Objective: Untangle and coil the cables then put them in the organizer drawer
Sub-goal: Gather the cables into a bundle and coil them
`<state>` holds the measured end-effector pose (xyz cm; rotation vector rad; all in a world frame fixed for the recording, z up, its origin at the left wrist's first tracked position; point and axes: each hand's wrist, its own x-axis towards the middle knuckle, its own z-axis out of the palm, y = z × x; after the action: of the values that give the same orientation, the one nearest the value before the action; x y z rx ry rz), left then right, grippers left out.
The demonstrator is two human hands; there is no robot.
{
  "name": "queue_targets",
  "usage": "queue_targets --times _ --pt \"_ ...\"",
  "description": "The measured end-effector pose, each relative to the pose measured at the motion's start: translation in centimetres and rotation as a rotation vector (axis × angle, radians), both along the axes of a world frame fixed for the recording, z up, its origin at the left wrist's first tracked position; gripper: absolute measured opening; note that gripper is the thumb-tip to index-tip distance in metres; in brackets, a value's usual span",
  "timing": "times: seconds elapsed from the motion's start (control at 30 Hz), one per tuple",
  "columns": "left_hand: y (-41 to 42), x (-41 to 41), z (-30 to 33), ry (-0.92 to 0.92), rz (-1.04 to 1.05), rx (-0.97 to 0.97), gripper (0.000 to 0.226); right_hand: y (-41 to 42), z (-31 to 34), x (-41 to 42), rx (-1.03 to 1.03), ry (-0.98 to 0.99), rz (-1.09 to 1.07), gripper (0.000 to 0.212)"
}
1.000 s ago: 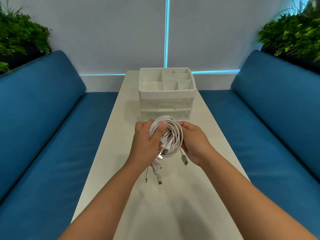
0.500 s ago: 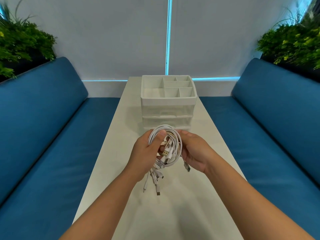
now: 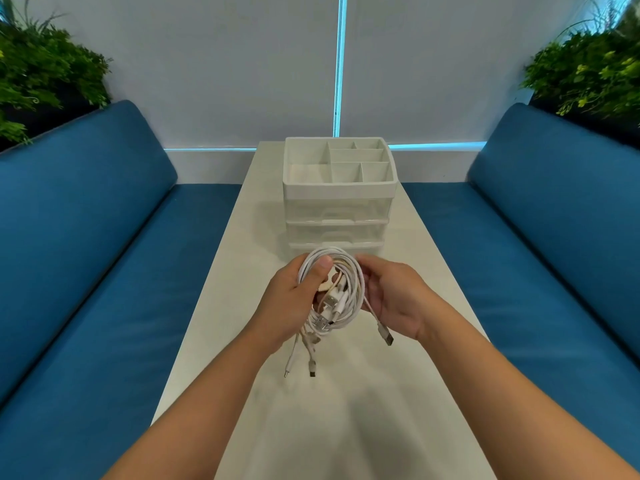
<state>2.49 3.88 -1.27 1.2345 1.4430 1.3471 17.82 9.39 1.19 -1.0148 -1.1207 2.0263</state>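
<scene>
Cables (image 3: 337, 289): white bundle, looped into a rough coil, held up between your two hands above the middle of the table, just in front of the organizer.
Loose ends: several plugs hang below the coil; two thin ends (image 3: 299, 367) dangle lowest toward the table, and one USB plug (image 3: 387, 337) sticks out beside your right wrist.
Left hand (image 3: 294, 303): your fingers are curled around the left side of the coil, thumb pressed over the top strands.
Right hand (image 3: 394, 299): you hold the right side of the coil, fingertips curled onto the strands, palm turned toward the bundle.
Organizer (image 3: 337, 188): white, with an open divided tray on top and two clear drawers (image 3: 337, 220) stacked beneath; it stands on the table toward the far edge, centred between the long edges. Both drawers look pushed in.
Table (image 3: 363, 410): long, white, running away from you between the benches.
Benches (image 3: 104, 271): blue cushioned seats along both long edges of the table.
Plants (image 3: 45, 74): green foliage behind the backrests in both far corners.
</scene>
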Motion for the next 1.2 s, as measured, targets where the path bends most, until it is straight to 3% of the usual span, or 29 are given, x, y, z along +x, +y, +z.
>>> queue_targets --times 0.1,0.17,0.4,0.57,0.7,0.8,0.9,1.1,1.2 --pt "0.1 -0.3 -0.1 0.111 0.012 0.014 0.027 0.2 -0.2 0.6 -0.014 0.039 0.134 0.059" --pt "0.3 -0.3 -0.4 0.195 0.025 0.021 0.027 0.0 -0.6 0.5 0.159 -0.087 0.217 0.051" --pt "0.3 0.0 -1.2 0.222 0.049 0.039 0.028 -0.1 -1.5 -0.2 0.408 -0.405 0.046 0.029" --pt "0.3 0.3 -1.3 0.178 0.032 0.029 0.025 -0.7 -1.2 -1.1 0.555 -0.516 -0.078 0.019" --pt "0.3 0.6 -0.8 0.041 0.037 0.042 0.033 -0.7 -0.9 -1.2 0.59 -0.442 -0.072 0.015" --pt "0.3 0.3 -0.4 -0.019 0.052 0.031 0.038 -0.3 0.3 0.0 0.481 -0.288 0.157 0.034" --pt "0.3 0.0 -0.2 -0.026 0.037 0.001 0.039 0.0 0.9 1.3 0.467 -0.285 0.308 0.044" --pt "0.2 0.2 -0.3 -0.028 0.045 0.005 0.029 0.1 -0.1 0.9 0.586 -0.418 0.208 0.044" --pt "0.2 0.3 -0.4 -0.031 0.059 0.005 0.028 -0.2 -0.3 0.7 0.53 -0.368 0.192 0.041"
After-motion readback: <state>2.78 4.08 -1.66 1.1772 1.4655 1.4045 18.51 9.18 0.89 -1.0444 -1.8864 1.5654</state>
